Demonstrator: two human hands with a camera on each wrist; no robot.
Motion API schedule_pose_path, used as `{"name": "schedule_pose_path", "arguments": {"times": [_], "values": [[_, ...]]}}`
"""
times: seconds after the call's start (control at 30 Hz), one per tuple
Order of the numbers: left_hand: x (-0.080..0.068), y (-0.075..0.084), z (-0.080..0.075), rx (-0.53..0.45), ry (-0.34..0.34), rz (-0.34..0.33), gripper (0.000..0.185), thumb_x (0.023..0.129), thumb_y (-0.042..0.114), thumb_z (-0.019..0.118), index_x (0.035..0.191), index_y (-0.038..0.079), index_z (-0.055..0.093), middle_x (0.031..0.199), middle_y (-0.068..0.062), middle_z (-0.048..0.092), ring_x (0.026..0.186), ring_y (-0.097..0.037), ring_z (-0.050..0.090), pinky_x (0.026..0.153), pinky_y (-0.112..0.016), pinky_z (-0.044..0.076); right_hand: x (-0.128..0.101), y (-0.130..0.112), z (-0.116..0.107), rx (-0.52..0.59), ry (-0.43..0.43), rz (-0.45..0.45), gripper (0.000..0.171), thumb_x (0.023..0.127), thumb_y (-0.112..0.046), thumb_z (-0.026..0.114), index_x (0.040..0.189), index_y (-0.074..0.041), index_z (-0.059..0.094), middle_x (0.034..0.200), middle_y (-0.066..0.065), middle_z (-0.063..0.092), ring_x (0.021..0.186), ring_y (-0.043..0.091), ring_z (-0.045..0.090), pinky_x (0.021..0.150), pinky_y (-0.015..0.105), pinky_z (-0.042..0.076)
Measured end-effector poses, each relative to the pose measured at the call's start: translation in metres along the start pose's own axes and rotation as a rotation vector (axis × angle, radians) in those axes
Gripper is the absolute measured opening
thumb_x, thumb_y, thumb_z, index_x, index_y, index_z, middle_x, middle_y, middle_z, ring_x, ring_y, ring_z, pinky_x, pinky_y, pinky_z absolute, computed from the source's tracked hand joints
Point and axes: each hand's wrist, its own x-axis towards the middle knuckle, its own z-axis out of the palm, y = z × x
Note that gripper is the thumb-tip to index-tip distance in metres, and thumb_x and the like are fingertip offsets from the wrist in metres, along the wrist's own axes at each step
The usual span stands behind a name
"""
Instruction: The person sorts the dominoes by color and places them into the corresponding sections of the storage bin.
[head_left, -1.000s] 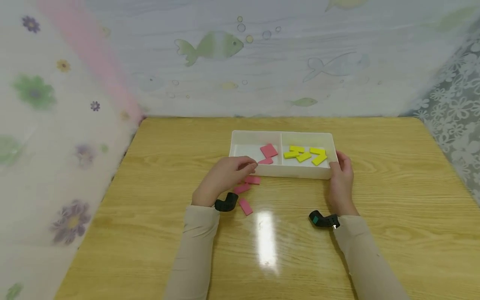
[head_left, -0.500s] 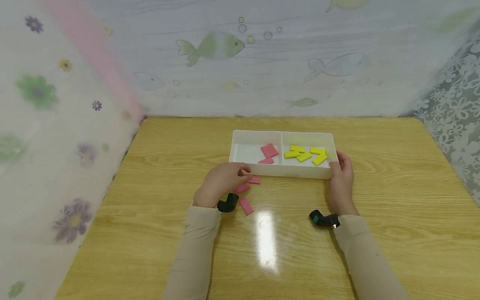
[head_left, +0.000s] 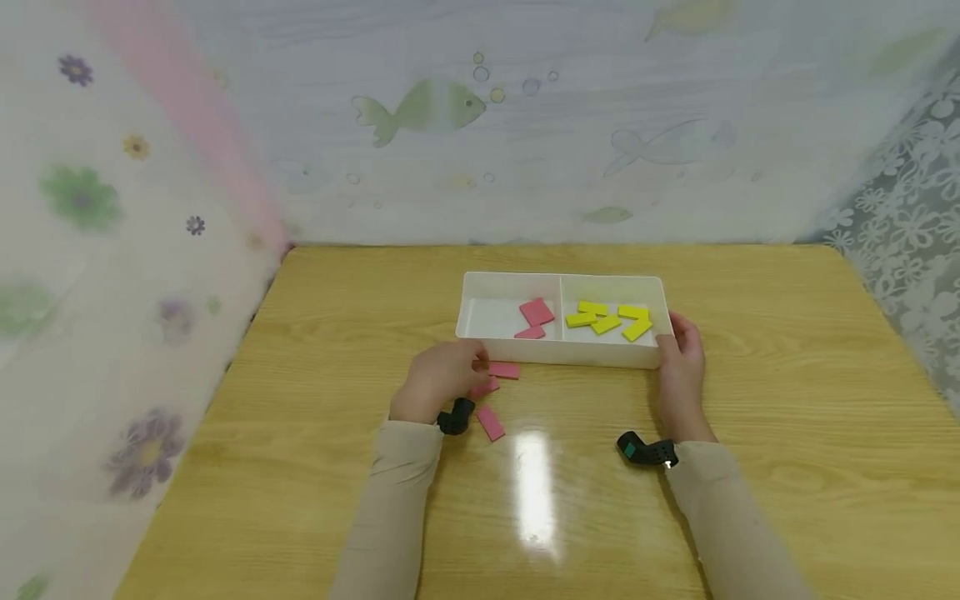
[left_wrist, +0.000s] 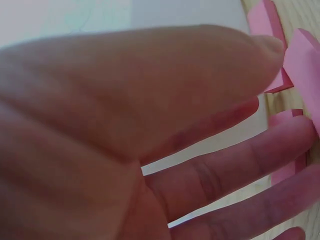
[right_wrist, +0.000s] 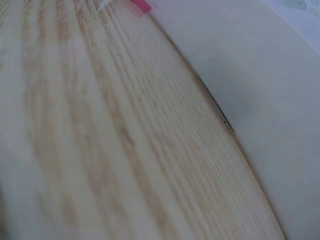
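A white two-compartment box (head_left: 573, 354) stands on the wooden table. Flat pink blocks (head_left: 537, 312) lie in its left compartment and several yellow blocks (head_left: 607, 325) in the right one. My left hand (head_left: 442, 377) is low before the box's front left corner, its fingertips right at a loose pink block (head_left: 486, 387). In the left wrist view, thumb and fingers are spread apart, with pink blocks (left_wrist: 304, 65) by their tips. My right hand (head_left: 681, 371) grips the box's right end, thumb at the front corner and fingers along the outer side.
Two more pink blocks lie on the table: one (head_left: 505, 371) along the box's front wall, another (head_left: 491, 423) nearer me. Behind the table (head_left: 592, 517) hangs a fish-patterned sheet (head_left: 540, 150). A flower-patterned sheet (head_left: 165, 358) borders its left side.
My left hand has drawn back from over the box's front left rim and lowered to the loose pink blocks before it. The right hand keeps its grip on the box.
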Motion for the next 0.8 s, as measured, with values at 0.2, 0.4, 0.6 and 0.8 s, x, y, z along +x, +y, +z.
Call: {"name": "schedule_pose_path", "arguments": {"times": [0.2, 0.4, 0.6, 0.8], "values": [[0.0, 0.005, 0.007, 0.036, 0.024, 0.029, 0.019, 0.078, 0.034, 0.066, 0.086, 0.019, 0.058, 0.077, 0.008, 0.054, 0.066, -0.013, 0.05, 0.054, -0.029, 0.038, -0.003, 0.002, -0.001, -0.009, -0.016, -0.024, 0.037, 0.093, -0.011, 0.036, 0.13, -0.006, 0.036, 0.133, 0.007, 0.035, 0.121, 0.016, 0.033, 0.1, 0.029, 0.028], [-0.002, 0.012, 0.008, 0.061, 0.005, 0.039, 0.012, 0.074, 0.023, 0.061, 0.082, 0.018, 0.054, 0.072, 0.009, 0.054, 0.061, -0.014, 0.049, 0.052, -0.029, 0.037, -0.002, 0.001, -0.001, -0.04, -0.01, -0.029, 0.038, 0.092, -0.01, 0.035, 0.129, -0.006, 0.037, 0.132, 0.006, 0.037, 0.121, 0.015, 0.034, 0.099, 0.027, 0.029], [0.0, 0.015, 0.012, 0.105, 0.009, 0.012, 0.016, 0.073, 0.022, 0.063, 0.076, 0.018, 0.048, 0.068, 0.005, 0.052, 0.059, -0.017, 0.049, 0.05, -0.03, 0.036, 0.0, 0.001, 0.001, -0.025, -0.002, -0.027, 0.039, 0.091, -0.01, 0.036, 0.129, -0.006, 0.037, 0.132, 0.007, 0.036, 0.121, 0.016, 0.034, 0.099, 0.029, 0.029], [0.002, 0.018, 0.019, 0.166, 0.028, 0.024, 0.017, 0.078, 0.023, 0.063, 0.079, 0.018, 0.047, 0.073, 0.005, 0.051, 0.061, -0.017, 0.05, 0.051, -0.031, 0.037, 0.0, 0.002, 0.001, -0.041, 0.0, -0.018, 0.039, 0.091, -0.01, 0.035, 0.13, -0.006, 0.035, 0.134, 0.006, 0.035, 0.121, 0.015, 0.033, 0.099, 0.028, 0.029]]}}
